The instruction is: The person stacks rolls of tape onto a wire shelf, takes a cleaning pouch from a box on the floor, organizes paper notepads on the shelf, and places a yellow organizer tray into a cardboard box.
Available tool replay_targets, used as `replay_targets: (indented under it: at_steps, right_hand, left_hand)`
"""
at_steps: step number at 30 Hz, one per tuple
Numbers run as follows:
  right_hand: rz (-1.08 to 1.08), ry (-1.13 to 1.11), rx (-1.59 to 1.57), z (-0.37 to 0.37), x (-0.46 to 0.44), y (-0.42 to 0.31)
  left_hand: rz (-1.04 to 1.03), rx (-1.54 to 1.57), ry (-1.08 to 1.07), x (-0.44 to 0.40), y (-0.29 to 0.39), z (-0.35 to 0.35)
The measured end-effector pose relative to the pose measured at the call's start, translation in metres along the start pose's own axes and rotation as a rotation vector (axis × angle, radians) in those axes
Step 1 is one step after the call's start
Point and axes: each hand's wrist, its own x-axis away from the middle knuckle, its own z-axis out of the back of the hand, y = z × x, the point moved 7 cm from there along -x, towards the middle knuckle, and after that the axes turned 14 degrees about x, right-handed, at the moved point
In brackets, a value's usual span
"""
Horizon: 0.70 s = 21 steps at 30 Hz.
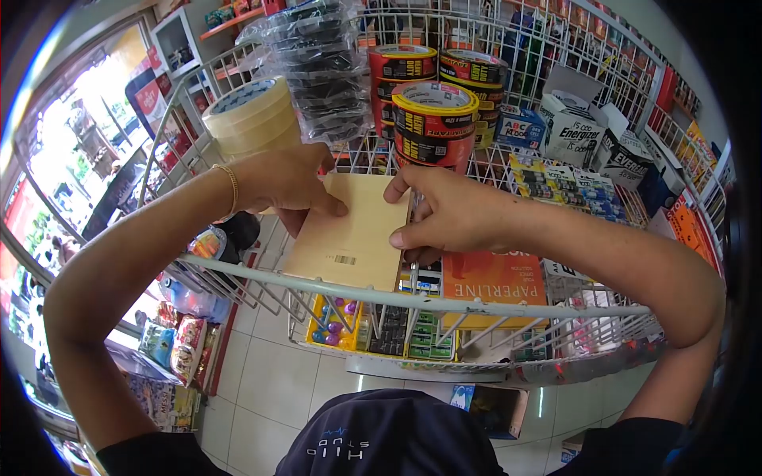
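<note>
A pale yellow, flat rectangular paper pack (349,230) with a small printed barcode lies at the front of the wire rack; its exact kind is unclear. My left hand (287,184) grips its left side, thumb on the top face and the other fingers partly hidden beneath. Along its right edge, my right hand (444,210) is closed, with fingertips pressed on the edge. Right of the pack and partly under my right wrist is an orange Paperline pack (492,279). Behind my left hand stand clear tape rolls (250,119), and red-yellow tape rolls (435,123) rise behind the pack.
The white wire rack's front rail (317,287) runs below my hands. Black items in plastic wrap (321,71) are stacked at the back. Battery boxes (571,127) and blister packs (559,182) sit at right. A lower tier holds small boxes (432,333) above the tiled floor (262,373).
</note>
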Motion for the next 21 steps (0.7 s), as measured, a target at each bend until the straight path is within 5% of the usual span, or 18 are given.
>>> replay_targets:
  at_steps: [14, 21]
  right_hand:
    - [-0.035, 0.003, 0.001, -0.001, 0.002, -0.002]
    - [0.03, -0.052, 0.047, -0.003, 0.003, -0.006]
  left_hand:
    - [0.103, 0.037, 0.033, 0.008, 0.001, -0.002]
    - [-0.036, -0.018, -0.001, -0.002, -0.001, 0.004]
